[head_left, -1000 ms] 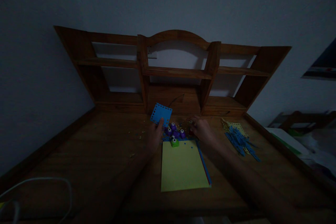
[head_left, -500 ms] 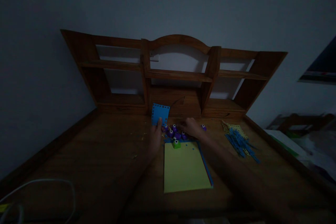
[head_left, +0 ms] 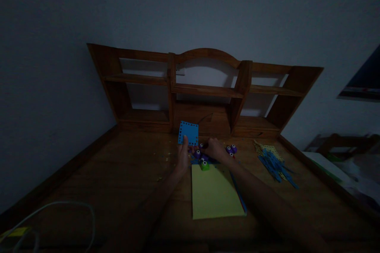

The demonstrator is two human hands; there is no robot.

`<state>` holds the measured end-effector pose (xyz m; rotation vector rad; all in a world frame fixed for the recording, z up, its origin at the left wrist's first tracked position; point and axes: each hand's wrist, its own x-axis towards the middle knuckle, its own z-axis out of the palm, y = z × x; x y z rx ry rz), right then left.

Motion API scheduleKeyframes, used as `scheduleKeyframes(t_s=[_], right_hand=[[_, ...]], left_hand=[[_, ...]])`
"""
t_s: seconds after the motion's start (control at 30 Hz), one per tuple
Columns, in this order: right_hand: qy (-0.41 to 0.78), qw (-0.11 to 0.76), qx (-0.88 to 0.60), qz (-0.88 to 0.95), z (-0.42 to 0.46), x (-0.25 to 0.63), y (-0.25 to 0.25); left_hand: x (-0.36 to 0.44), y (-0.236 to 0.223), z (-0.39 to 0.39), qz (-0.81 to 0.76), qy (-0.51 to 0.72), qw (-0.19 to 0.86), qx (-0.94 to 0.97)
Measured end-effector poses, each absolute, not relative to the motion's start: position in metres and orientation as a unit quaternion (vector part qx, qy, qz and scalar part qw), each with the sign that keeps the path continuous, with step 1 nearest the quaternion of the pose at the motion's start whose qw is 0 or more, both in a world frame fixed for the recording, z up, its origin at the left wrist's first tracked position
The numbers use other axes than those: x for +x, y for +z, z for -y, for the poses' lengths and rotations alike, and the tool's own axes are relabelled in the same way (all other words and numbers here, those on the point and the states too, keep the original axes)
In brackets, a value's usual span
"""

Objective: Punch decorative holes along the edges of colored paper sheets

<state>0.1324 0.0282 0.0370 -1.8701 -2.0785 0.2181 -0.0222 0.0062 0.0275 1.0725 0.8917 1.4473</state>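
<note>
Past the yellow paper (head_left: 216,195) on the surface (head_left: 133,174), the right hand (head_left: 216,150) bends inward by purple punches (head_left: 198,154), fingers curled; I can't tell if they grip. The left hand (head_left: 183,157), thumb up, pinches a blue card (head_left: 189,131) before the wooden shelf (head_left: 208,90).

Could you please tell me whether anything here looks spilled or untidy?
Yes: pale bits lie scattered on the desk beside the left hand, as if spilled, and blue strips lie tangled at right.

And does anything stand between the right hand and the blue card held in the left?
Low down, yes: purple eye-topped punches sit between the right hand and left hand, one appearing beside the lower right corner of the blue card. Above them, nothing visible stands in the way.
</note>
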Motion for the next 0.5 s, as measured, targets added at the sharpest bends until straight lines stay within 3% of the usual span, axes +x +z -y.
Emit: scheduleKeyframes(t_s=[0.37, 0.5], right_hand=[[0.188, 0.416, -0.622, 0.636, -0.027, 0.170, 0.039], [0.322, 0.524, -0.553, 0.562, -0.008, 0.191, 0.027]], left_hand=[[-0.016, 0.022, -0.013, -0.193, 0.509, 0.706, 0.453], [-0.014, 0.025, -0.008, -0.187, 0.471, 0.727, 0.463]])
